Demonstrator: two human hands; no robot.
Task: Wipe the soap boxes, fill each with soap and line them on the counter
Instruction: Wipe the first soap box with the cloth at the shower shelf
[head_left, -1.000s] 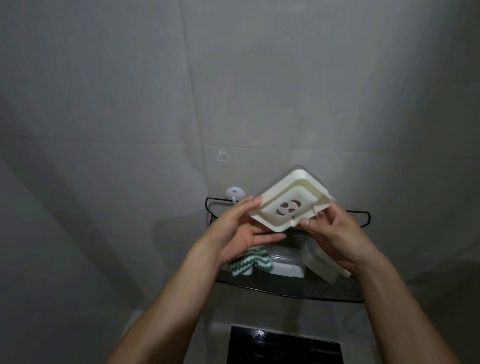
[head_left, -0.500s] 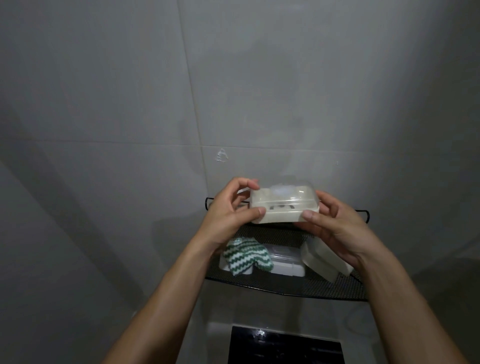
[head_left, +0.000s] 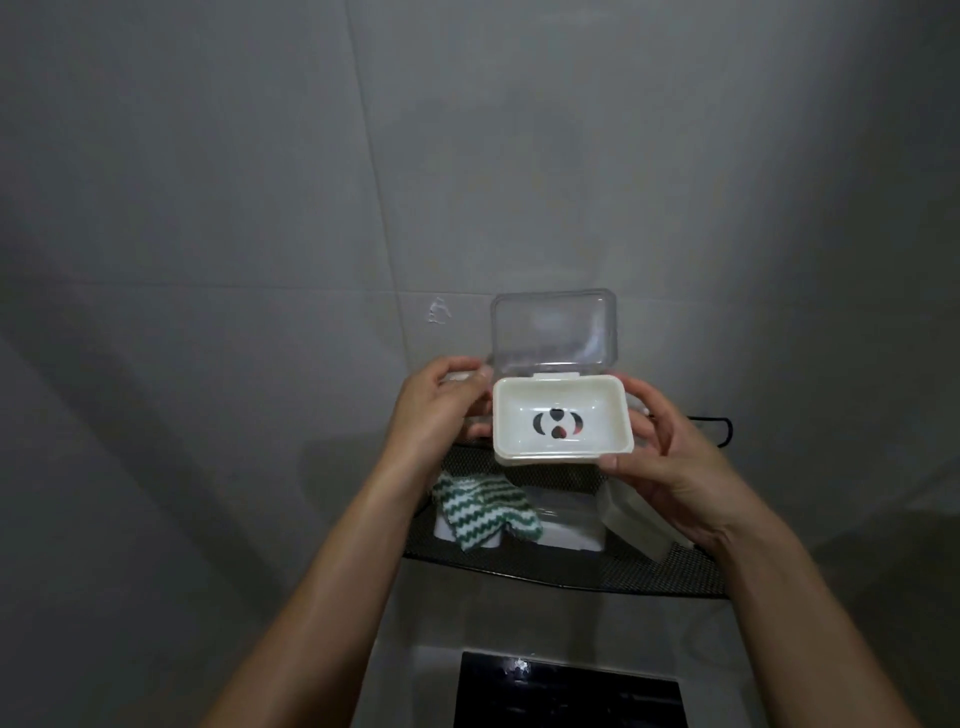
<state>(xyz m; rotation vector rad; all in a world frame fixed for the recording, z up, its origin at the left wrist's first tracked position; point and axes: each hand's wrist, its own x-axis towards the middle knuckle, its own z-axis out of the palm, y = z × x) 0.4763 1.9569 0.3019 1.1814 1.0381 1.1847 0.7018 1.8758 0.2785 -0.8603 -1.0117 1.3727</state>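
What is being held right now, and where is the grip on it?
A cream soap box with its clear lid open. The left hand grips its left end; the right hand grips its right end and front corner.

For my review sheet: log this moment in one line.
both hands hold soap box | lid open | no soap | cloth on shelf

Dim, grey light throughout; soft shadows darken the wall (head_left: 208, 208) toward 8 o'clock, corners vignette, and edges bow with wide-angle distortion.
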